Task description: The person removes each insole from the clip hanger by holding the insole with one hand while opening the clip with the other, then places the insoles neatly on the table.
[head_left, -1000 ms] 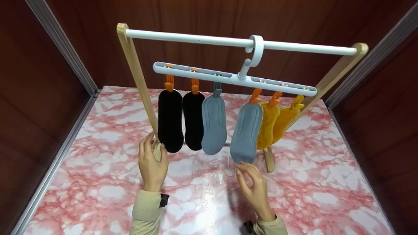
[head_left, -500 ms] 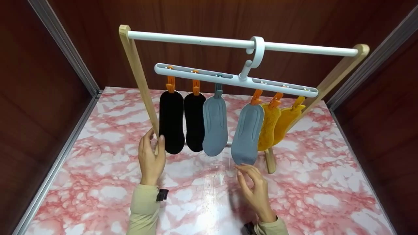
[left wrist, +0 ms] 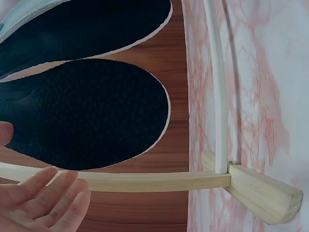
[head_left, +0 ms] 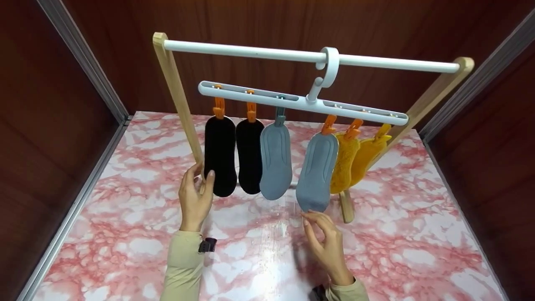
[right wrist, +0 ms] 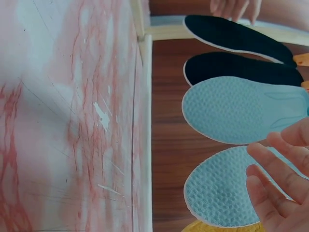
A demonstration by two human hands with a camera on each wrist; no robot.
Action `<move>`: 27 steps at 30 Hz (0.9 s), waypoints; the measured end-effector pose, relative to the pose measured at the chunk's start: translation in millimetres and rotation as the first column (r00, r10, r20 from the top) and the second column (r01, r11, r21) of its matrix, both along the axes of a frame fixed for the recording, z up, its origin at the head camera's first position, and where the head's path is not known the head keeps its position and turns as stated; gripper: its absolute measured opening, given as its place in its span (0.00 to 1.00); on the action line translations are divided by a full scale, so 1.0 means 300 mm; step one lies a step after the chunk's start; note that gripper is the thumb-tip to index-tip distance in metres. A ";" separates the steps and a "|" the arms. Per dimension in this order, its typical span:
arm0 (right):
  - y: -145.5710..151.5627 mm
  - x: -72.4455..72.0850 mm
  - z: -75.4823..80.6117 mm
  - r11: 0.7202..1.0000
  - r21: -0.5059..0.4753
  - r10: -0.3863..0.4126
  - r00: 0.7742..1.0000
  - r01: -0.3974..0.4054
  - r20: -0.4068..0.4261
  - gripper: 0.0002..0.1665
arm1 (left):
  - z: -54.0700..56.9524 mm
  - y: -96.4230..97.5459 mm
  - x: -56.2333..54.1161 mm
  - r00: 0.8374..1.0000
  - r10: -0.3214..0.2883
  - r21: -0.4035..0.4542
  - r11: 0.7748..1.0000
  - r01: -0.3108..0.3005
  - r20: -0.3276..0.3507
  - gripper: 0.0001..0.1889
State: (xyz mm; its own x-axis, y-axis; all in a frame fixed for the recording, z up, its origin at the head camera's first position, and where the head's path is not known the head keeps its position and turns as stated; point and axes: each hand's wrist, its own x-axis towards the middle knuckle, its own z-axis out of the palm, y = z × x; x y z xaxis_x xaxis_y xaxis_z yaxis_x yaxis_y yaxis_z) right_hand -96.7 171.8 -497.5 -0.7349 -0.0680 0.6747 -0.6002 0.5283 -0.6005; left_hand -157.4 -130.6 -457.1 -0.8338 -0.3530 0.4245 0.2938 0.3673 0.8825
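Several shoe insoles hang from clips on a white hanger (head_left: 267, 98). At the left end is a black insole (head_left: 220, 156), and a second black insole (head_left: 249, 156) hangs next to it. My left hand (head_left: 195, 202) is by the rack's left wooden post (head_left: 179, 100), fingers at the post and thumb at the first black insole's edge; contact is unclear. In the left wrist view its fingers (left wrist: 63, 198) look loosely extended. My right hand (head_left: 328, 242) has its relaxed fingertips just below a grey-blue insole (head_left: 316, 171). Another grey-blue insole (head_left: 276, 161) hangs left of that one.
The hanger hooks over the white rod (head_left: 259, 51) of a wooden rack. Two yellow insoles (head_left: 345, 163) hang at the right, near the right post (head_left: 439, 90). A pink-and-white marbled tabletop (head_left: 125, 251) lies underneath. Dark wood-grain walls (head_left: 267, 21) enclose the sides and back.
My left hand has slid upward along the post, and its thumb has come to the first black insole's edge. The right hand stays nearly in place, and the insoles hang much as before.
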 end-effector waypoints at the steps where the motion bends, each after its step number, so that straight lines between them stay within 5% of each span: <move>1: 0.000 0.000 -0.001 1.000 0.004 -0.001 1.000 0.001 -0.004 0.16 | 0.001 -0.001 -0.001 1.000 -0.004 0.001 1.000 0.004 0.002 0.23; 9: -0.001 0.005 -0.002 1.000 -0.021 0.021 0.999 -0.020 0.037 0.14 | 0.017 -0.008 -0.020 0.998 -0.064 0.049 0.997 0.063 0.016 0.22; 19: -0.001 0.004 0.007 0.999 -0.019 0.032 0.998 -0.031 0.047 0.15 | 0.037 -0.014 -0.042 0.981 -0.176 0.150 0.975 0.162 0.081 0.21; 27: -0.003 0.006 0.007 0.999 -0.024 0.036 0.999 -0.035 0.033 0.15 | 0.042 -0.023 -0.060 0.967 -0.246 0.210 0.951 0.227 0.072 0.19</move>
State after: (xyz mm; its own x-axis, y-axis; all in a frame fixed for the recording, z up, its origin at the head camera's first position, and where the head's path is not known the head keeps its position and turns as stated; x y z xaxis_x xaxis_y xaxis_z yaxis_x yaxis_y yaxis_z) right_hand -95.0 170.8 -495.5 -0.7542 -0.0790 0.6519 -0.5981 0.4924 -0.6323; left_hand -175.3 -137.4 -444.4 -0.9367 -0.2098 0.2804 0.2617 0.1126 0.9586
